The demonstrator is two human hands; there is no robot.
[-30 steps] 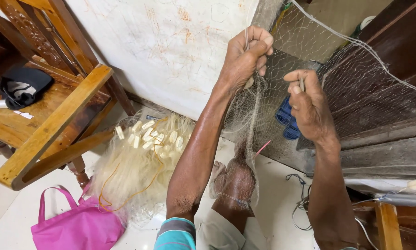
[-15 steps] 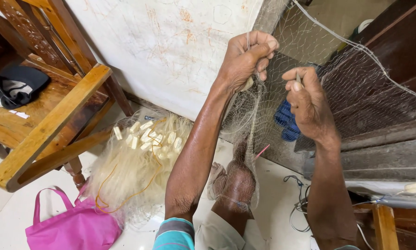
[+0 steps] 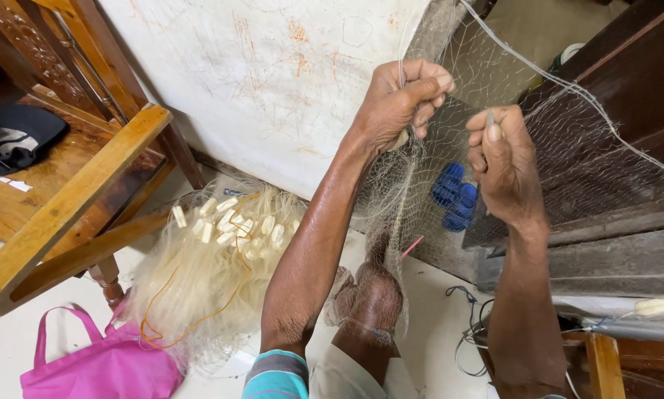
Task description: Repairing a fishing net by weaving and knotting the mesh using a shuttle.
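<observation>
Two hands are working raised in front of the wall in the head view, both tangled in a fine fishing net point(image 3: 568, 162) that is hanging from above and draping down over the person's foot point(image 3: 373, 295). The left hand point(image 3: 402, 100) is closing into a fist around a gathered bunch of mesh, seemingly pulling it taut so the strands are standing apart. The right hand point(image 3: 506, 166) is curling nearly closed, its thumb and forefinger pinching something thin and pale; whether that is a needle or only a strand, I cannot tell. The foot appears to be pinning the net's lower end, giving tension from below. On the floor to the left, a heap of pale net with white floats point(image 3: 228, 222) is lying loose beside a wooden chair point(image 3: 73, 192) and a pink bag point(image 3: 103, 366).
</observation>
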